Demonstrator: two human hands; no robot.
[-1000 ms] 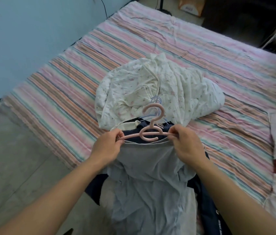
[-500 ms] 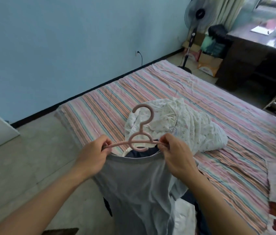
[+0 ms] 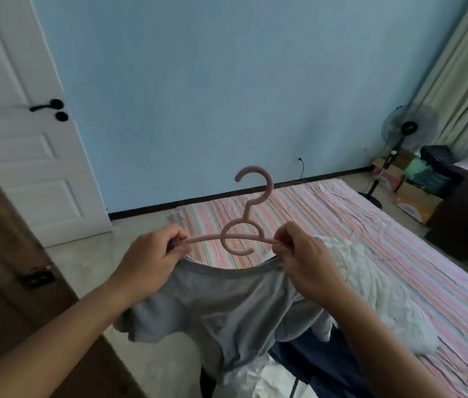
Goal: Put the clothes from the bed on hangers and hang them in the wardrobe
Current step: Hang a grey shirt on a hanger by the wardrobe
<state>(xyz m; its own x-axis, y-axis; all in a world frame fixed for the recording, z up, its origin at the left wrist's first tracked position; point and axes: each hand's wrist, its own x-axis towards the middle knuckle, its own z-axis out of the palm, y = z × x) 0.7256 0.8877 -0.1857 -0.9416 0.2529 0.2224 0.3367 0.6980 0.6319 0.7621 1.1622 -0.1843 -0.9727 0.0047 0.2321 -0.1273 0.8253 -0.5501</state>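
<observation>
Both hands, left hand (image 3: 152,258) and right hand (image 3: 306,264), pinch pink hanger (image 3: 240,241) ends (grey shirt (image 3: 227,308) draped)

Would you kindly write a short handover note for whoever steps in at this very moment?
Left hand: grips the left end of the pink hanger with the shirt's shoulder.
Right hand: pinches the right end likewise.
Grey T-shirt: on the hanger, held up above the striped bed.
Done: the shirt is on its hanger.
Left: hang it in the wardrobe, which is not clearly in view; then the white floral garment and the dark navy garment on the bed.
</observation>
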